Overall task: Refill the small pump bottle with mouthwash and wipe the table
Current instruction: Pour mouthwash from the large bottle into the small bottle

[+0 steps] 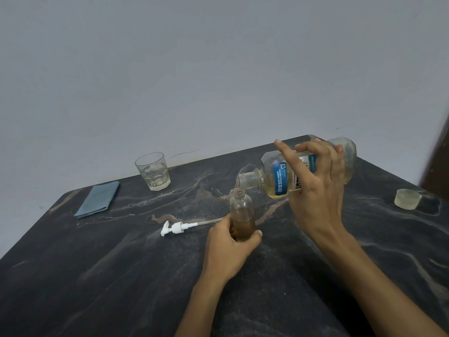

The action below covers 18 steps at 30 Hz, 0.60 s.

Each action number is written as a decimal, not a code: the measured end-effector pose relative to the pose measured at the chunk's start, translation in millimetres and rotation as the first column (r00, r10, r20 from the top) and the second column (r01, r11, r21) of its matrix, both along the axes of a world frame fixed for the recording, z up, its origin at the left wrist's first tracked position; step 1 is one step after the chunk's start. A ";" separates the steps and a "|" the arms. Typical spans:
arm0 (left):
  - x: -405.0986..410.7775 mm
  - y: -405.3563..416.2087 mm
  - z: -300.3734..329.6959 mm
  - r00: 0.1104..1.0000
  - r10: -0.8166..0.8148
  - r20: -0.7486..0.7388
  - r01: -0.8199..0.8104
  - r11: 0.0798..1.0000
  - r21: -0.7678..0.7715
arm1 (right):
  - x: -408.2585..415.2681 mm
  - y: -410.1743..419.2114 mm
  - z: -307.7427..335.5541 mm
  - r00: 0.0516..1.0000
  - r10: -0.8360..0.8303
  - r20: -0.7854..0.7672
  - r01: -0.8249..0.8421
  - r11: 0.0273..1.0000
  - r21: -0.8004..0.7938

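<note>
A plain grey wall fills the upper half of the frame; below it runs a dark, marble-patterned tabletop [97, 276] veined in pale brown and white, matt and slightly speckled.

Just right of centre stands the small pump bottle [241, 212], a clear, round-shouldered plastic cylinder, upright, its neck open, amber liquid filling roughly its lower half. The left hand [230, 249] wraps its base, fingers and thumb curled round it. The right hand [315, 188] grips the mouthwash bottle [279, 176] from above, index finger lifted off, the rest clamped on the body. That bottle is larger, clear and faceted, with a blue label and pale yellow liquid pooled along its lower side.

The pour turns on one relation: the big bottle's long axis lies nearly level, running from upper right down to its open mouth, which hangs just above and slightly left of the small bottle's neck, close but apart. No stream is discernible.

The white pump head [175, 227], with its thin dip tube, lies on its side left of the small bottle. A translucent cap [407, 199] sits at the right edge, a ribbed glass tumbler [153, 171] and a folded blue cloth [98, 199] at the upper left of the tabletop.
</note>
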<state>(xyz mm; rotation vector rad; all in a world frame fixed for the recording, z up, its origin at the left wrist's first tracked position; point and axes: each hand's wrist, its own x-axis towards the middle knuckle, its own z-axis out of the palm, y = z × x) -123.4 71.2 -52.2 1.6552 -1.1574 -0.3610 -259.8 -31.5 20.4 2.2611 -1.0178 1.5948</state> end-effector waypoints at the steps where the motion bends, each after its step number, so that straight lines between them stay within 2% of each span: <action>1: -0.2 0.1 0.2 1.000 0.001 -0.003 -0.001 1.000 0.000 | 0.0 0.1 0.1 1.000 0.000 -0.001 0.000 1.000 0.000; 18: 0.0 0.2 -0.4 1.000 0.012 -0.009 -0.012 1.000 0.001 | -0.1 0.0 0.6 1.000 -0.003 -0.009 0.003 1.000 -0.002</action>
